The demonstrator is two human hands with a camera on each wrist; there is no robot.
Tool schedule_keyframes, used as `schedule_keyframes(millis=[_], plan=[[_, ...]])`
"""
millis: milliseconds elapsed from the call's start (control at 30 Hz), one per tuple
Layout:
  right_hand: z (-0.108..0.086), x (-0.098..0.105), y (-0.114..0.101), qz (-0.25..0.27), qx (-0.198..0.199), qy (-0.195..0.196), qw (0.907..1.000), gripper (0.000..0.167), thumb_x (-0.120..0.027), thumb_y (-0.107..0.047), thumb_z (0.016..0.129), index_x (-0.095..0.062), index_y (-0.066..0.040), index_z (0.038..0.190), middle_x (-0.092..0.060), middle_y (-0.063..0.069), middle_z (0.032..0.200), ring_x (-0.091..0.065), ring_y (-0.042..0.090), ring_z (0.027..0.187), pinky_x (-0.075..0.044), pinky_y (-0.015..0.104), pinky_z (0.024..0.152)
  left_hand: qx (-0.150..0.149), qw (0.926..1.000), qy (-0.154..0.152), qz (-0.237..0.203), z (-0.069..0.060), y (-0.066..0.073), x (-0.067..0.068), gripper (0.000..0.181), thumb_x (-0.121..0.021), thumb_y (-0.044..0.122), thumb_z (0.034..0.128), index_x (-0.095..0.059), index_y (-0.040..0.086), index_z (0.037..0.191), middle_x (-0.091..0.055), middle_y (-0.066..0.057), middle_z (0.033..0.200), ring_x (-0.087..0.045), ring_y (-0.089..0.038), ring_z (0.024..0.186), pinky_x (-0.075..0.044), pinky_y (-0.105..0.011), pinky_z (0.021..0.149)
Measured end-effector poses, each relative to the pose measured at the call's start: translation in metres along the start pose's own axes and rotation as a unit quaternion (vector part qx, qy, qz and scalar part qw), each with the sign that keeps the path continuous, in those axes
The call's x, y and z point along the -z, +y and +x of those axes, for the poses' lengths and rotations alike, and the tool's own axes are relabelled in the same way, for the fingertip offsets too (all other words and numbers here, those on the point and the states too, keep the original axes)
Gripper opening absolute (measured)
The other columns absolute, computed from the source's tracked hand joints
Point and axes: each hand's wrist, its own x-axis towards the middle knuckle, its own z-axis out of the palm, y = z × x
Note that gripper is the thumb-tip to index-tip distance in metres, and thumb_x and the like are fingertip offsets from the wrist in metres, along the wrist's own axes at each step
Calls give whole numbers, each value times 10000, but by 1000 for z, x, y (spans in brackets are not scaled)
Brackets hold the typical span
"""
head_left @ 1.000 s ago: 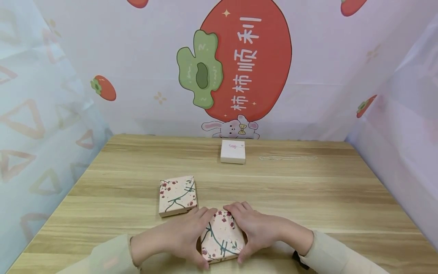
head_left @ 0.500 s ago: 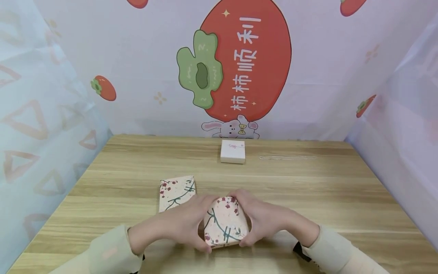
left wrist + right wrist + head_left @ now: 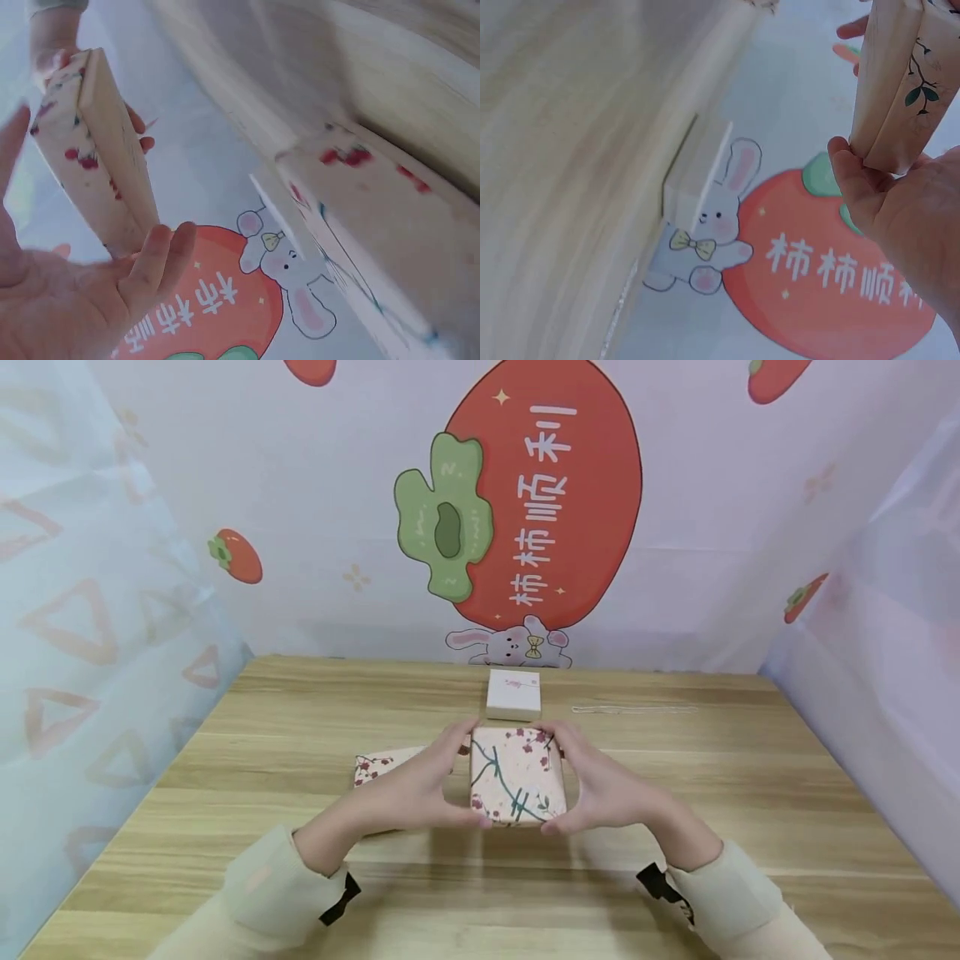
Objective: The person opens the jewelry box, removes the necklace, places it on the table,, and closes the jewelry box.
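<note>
A square cream gift box [image 3: 517,777] printed with red blossoms and dark green branches is held off the table between both hands. My left hand [image 3: 420,789] grips its left edge, fingers at the far corner and thumb at the near one. On the opposite edge my right hand [image 3: 607,785] grips it the same way. The left wrist view shows the held box [image 3: 97,150] from its side, with a seam between lid and base. A matching flowered box [image 3: 375,767] lies on the table, partly hidden behind the left hand and forearm.
Farther back on the wooden table [image 3: 750,827] stands a small white box [image 3: 513,695] with a pink print. To its right lies a thin pale chain or cord [image 3: 633,709]. A printed backdrop [image 3: 330,460] rises behind the table's far edge.
Both hands have lifted the flowered box off the table and carried it forward, toward the white box. The left forearm now covers more of the second flowered box.
</note>
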Motion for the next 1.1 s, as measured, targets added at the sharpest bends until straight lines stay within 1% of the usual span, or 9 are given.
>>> schedule_keyframes(millis=[67,133,233,367,467,700,867,967,1100], plan=[[0,5,1,-27,-2,152,9999,1072,-926,-195,625,-272,-141,1472,-394,13,1359,-439,183,1225,-448,374,1040,204,9971,215,-703,7,0,1,1102,-809,439,810,-75,206,1598,-303,-17,1589,-424,-224,1397,-439,-453,1102],[1,9,2,-19,23,269,9996,1076,-926,-211,633,-266,-153,1481,-394,16,1366,-437,188,1235,-436,364,1056,350,9872,409,-1504,13,1,2,944,-720,416,901,-115,195,1592,-344,-58,1572,-475,-263,1359,-476,-451,1067],[3,14,0,34,-10,401,9992,1065,-926,-235,642,-265,-170,1475,-379,11,1384,-423,181,1256,-416,355,1083,597,9613,583,-2627,20,2,1,676,-557,361,1017,-224,162,1569,-412,-129,1532,-513,-317,1323,-501,-452,1039],[5,18,-3,117,-30,553,9984,1078,-928,-214,639,-257,-150,1479,-360,16,1405,-398,178,1276,-395,355,1110,873,9263,609,-3614,24,5,-2,498,-406,327,1078,-323,150,1537,-497,-148,1438,-568,-275,1228,-523,-411,1008],[6,21,-5,66,-13,691,9976,1092,-933,-208,632,-253,-145,1484,-361,11,1407,-400,169,1272,-401,358,1105,887,9117,604,-3965,25,8,-5,469,-384,311,1084,-348,148,1523,-525,-141,1380,-591,-217,1152,-531,-370,968],[6,27,-9,125,81,744,9971,1097,-931,-210,649,-243,-171,1502,-365,8,1421,-395,176,1280,-391,314,1100,751,8970,560,-4319,26,12,-7,462,-364,278,1088,-319,194,1540,-547,-140,1343,-612,-173,1082,-514,-313,897],[4,30,-8,153,202,760,9968,1085,-926,-200,658,-248,-188,1505,-360,4,1437,-400,180,1276,-404,305,1063,420,8841,185,-4651,24,6,-6,646,-376,44,1044,-191,362,1575,-440,-156,1506,-616,-170,1086,-509,-333,900],[2,32,-7,175,286,732,9968,1078,-917,-186,661,-250,-165,1508,-358,2,1448,-400,172,1281,-418,313,1057,20,8841,-198,-4669,22,2,-5,856,-432,-95,962,-122,419,1574,-349,-168,1570,-625,-206,1134,-519,-358,931],[1,33,-5,129,394,630,9972,1071,-910,-198,666,-254,-148,1512,-371,6,1450,-391,161,1289,-409,305,1074,-331,8864,-553,-4584,21,-2,-2,993,-531,-132,909,-53,429,1574,-273,-179,1605,-595,-254,1222,-534,-361,955]])
